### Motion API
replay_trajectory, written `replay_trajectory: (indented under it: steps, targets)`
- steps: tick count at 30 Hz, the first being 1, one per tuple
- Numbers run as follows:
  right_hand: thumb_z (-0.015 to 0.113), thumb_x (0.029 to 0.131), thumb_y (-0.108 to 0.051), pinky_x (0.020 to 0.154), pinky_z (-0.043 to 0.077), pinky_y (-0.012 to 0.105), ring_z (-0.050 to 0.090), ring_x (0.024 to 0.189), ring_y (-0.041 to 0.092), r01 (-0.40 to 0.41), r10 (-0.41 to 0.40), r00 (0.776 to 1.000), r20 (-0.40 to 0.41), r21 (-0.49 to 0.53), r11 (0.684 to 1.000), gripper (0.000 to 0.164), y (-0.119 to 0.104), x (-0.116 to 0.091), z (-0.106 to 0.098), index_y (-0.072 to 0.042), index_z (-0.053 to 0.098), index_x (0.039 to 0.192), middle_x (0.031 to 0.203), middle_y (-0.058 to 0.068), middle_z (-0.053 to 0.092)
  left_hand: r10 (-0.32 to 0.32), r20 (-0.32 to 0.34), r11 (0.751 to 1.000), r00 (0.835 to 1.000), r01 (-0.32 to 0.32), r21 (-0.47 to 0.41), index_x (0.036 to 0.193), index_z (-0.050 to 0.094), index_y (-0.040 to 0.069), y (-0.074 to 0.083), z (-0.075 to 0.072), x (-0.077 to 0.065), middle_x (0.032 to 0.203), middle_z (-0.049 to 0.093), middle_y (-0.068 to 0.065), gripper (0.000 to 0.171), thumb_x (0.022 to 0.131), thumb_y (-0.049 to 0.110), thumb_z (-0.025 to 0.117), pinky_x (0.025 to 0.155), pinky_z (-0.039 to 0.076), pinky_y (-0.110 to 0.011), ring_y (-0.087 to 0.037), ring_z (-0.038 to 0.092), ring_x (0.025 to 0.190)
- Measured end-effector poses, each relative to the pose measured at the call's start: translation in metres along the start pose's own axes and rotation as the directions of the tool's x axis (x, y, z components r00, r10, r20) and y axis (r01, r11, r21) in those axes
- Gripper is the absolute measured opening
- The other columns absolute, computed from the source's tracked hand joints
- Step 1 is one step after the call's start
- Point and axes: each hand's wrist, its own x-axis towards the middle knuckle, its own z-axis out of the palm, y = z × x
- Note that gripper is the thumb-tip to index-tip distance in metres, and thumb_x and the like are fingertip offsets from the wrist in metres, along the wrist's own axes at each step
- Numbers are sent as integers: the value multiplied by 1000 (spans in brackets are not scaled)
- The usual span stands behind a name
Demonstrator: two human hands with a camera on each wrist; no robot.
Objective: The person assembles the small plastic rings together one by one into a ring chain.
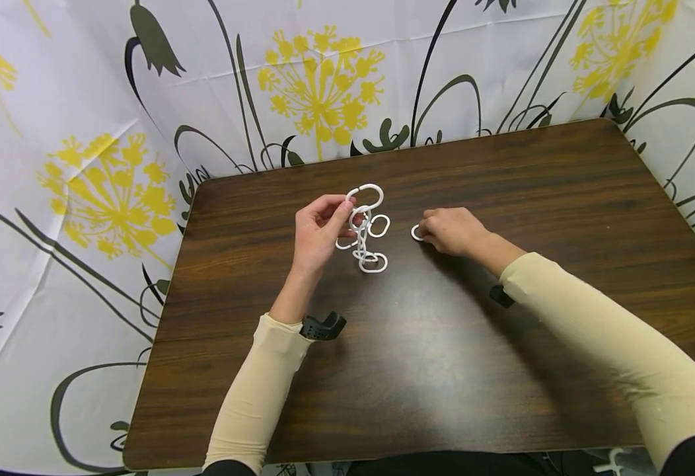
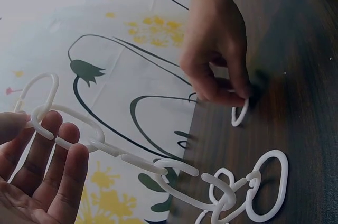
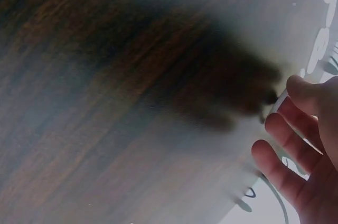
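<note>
My left hand (image 1: 318, 235) pinches the upper end of a chain of white plastic links (image 1: 362, 239), raised over the table. The top link (image 1: 372, 186) sticks up past the thumb and fingertips. In the left wrist view, the hanging links (image 2: 140, 165) run down toward the tabletop, joined through one another. Around the chain's lower end several links lie on the wood; whether all are joined cannot be told. To the right, my right hand (image 1: 451, 228) pinches a single white link (image 1: 413, 233) between thumb and fingers at the tabletop. That link (image 3: 279, 101) is partly covered by the fingertips.
Both hands work over a dark wood-grain table (image 1: 252, 396). Behind it and at its sides hangs a white cloth (image 1: 217, 99) with yellow flowers and dark stems. A black wrist strap (image 1: 324, 326) is on the left forearm, another (image 1: 501, 296) on the right.
</note>
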Motion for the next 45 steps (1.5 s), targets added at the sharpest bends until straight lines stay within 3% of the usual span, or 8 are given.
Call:
replay_trajectory:
  steps: [8,12,18,23,29,32,37,45]
  targets:
    - [64,94,-16,65,51,42,59,74,19,-93,101,994,-37,184,979,5,-8,6,-27,-13,68,95,86,0,67,11,-6,1000,1000,-11,0,106,65,-11,0,-1,0,95,66,-31,22,95,7,65,58,60,-35,-20,70,72]
    - [64,95,-16,68,49,36,59,76,16,-72,118,984,-132,310,948,12,-17,10,-51,-12,72,103,88,-1,68,11,-6,1000,1000,-10,8,107,64,-13,-1,-3,0,91,70,-21,24,95,7,65,59,60,-36,-19,70,72]
    - [67,94,-12,62,46,26,58,69,15,31,169,920,-353,496,868,12,-34,12,-88,-4,73,100,83,5,68,16,-2,1000,1000,-16,4,108,62,-16,-1,-2,0,90,70,-21,25,95,6,64,58,59,-34,-17,69,71]
    - [66,95,-13,58,53,22,62,65,20,48,298,880,-371,692,720,15,-49,13,-110,0,71,100,80,11,66,17,-5,1000,1000,-17,-4,108,60,-18,-1,-2,0,87,70,-19,26,95,5,63,57,59,-31,-14,69,70]
    - [63,96,-16,61,58,32,63,66,22,47,383,888,-256,876,479,20,-62,11,-122,3,68,102,75,15,64,11,-2,1000,1000,-11,-12,107,61,-18,1,-2,-1,82,71,-5,26,95,5,64,57,59,-29,-14,68,70]
    - [63,97,-15,61,59,35,63,66,21,53,383,897,-219,915,399,20,-70,10,-123,3,68,103,74,13,64,11,-2,1000,1000,-11,-9,107,62,-16,1,-1,-1,83,70,-8,25,95,6,65,57,58,-28,-16,68,70]
    - [64,96,-14,60,59,38,63,68,23,35,362,914,-181,926,375,19,-82,11,-118,3,68,104,77,13,64,14,-5,1000,1000,-14,5,106,64,-13,1,0,-1,90,67,-25,23,94,7,65,57,59,-29,-17,69,71]
    - [63,96,-13,59,59,33,62,68,21,16,343,925,-166,916,400,23,-90,16,-112,7,66,107,77,16,63,38,0,999,999,-38,31,104,66,-10,0,0,-2,89,68,-22,19,94,6,66,58,59,-30,-18,68,71]
